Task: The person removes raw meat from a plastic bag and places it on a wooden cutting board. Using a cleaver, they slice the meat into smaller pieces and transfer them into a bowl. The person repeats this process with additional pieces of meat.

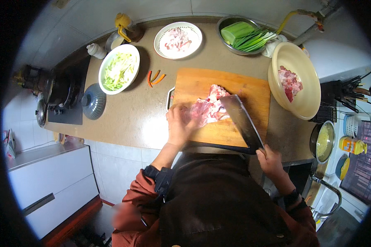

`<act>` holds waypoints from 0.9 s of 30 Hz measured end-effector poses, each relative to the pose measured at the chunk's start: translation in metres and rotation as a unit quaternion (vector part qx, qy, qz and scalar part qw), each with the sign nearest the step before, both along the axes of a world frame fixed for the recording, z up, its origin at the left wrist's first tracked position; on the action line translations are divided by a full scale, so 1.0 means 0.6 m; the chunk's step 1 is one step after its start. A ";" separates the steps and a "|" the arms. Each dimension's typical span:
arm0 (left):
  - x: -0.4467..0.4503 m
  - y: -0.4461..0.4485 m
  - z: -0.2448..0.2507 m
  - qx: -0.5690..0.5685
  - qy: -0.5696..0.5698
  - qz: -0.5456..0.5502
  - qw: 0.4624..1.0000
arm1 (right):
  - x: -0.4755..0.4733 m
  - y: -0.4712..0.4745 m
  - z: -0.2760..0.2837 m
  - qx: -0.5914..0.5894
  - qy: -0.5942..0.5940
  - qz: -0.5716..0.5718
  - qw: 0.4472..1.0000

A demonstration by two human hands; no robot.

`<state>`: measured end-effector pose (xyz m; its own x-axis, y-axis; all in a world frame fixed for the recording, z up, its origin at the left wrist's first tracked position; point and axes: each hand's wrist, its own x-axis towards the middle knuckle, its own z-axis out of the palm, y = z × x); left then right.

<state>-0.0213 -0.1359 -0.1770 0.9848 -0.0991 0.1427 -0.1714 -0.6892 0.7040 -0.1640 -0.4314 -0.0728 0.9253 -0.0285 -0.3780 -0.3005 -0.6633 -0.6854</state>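
A piece of raw meat [210, 106] with pink flesh and pale fat lies on a wooden cutting board [198, 80]. My left hand [177, 123] holds the left edge of the meat, its fingertips blurred. In my right hand [270, 162] is the handle of a cleaver. The broad blade of the cleaver [239, 119] slants up and left across the board, its far end at the right side of the meat. Whether the blade touches the meat, I cannot tell.
Right of the board stands a cream basin [275, 74] with meat. Behind are a plate [190, 55] of meat pieces and a metal bowl [224, 40] of greens. Left are a white bowl [103, 86] of shredded vegetable, chili peppers [156, 78] and a glass lid [94, 102].
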 end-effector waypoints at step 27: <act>0.024 0.011 -0.052 0.073 -0.085 -0.250 0.962 | 0.055 0.220 -0.047 -0.186 0.032 -0.014 0.982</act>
